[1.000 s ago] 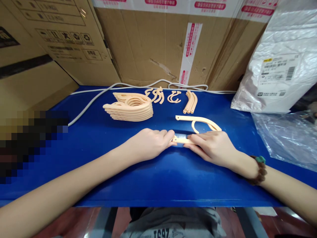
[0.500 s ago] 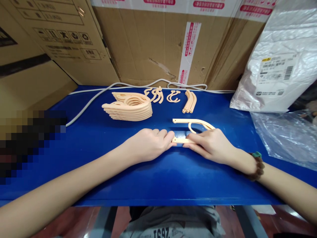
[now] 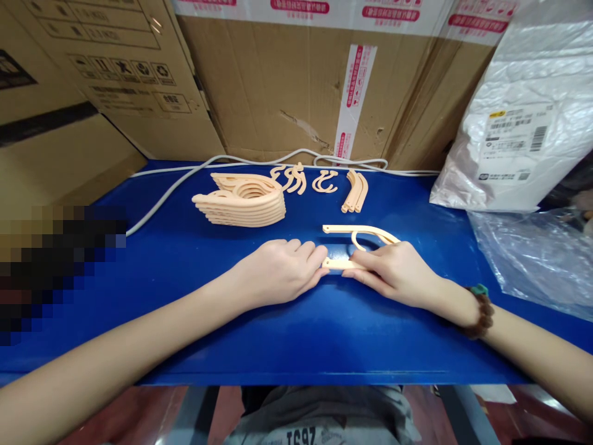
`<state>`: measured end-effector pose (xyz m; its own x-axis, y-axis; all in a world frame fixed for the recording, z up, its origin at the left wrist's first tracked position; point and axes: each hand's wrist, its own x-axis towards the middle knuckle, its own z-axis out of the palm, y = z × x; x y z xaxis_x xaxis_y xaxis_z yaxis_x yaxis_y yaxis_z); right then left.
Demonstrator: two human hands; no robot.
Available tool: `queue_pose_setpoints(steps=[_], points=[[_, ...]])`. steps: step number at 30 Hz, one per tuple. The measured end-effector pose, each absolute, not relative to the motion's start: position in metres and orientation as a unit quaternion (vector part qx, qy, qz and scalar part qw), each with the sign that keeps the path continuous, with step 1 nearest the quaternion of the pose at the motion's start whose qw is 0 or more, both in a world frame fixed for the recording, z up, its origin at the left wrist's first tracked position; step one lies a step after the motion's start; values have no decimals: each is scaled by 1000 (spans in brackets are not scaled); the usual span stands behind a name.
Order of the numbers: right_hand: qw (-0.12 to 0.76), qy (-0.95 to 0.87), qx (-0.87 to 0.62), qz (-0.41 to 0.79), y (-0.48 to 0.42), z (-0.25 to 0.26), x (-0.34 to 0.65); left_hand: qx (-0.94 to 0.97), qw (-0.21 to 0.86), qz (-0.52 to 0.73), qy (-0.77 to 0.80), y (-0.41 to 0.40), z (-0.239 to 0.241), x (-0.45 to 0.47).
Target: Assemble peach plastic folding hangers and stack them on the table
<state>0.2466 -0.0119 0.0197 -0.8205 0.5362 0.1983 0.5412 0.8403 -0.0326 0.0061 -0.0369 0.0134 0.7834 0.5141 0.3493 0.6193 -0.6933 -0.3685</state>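
Note:
A cream plastic folding hanger [image 3: 352,229] is held just above the blue table, its hook curving between its two arms. My right hand [image 3: 401,272] grips it at the joined end, thumb and fingers closed along the lower arm. From the other side, my left hand [image 3: 290,269] is closed, its thumb and forefinger pinching at the free tip of that lower arm; anything small inside the fingers is hidden. The upper arm's end points left, untouched. Farther back lie a stack of folded hangers [image 3: 241,207], loose hooks [image 3: 296,179], two more hooks [image 3: 325,182] and several loose hanger arms [image 3: 355,191].
Cardboard boxes [image 3: 287,86] wall off the back and left of the blue table [image 3: 278,346]. A white cable [image 3: 171,201] runs along the rear. At right are a white plastic parcel bag [image 3: 504,142] and a clear plastic sheet [image 3: 532,253].
Both hands stay at the hanger. Its upper arm has tilted slightly down toward the lower one, and my left fingertips have shifted very little.

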Motion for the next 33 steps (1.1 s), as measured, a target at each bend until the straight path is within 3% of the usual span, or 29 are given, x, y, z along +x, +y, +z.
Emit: queue_pose_setpoints(steps=[33], points=[[90, -957, -274, -41, -12, 17, 245, -921, 210, -123, -305, -38, 11, 5]])
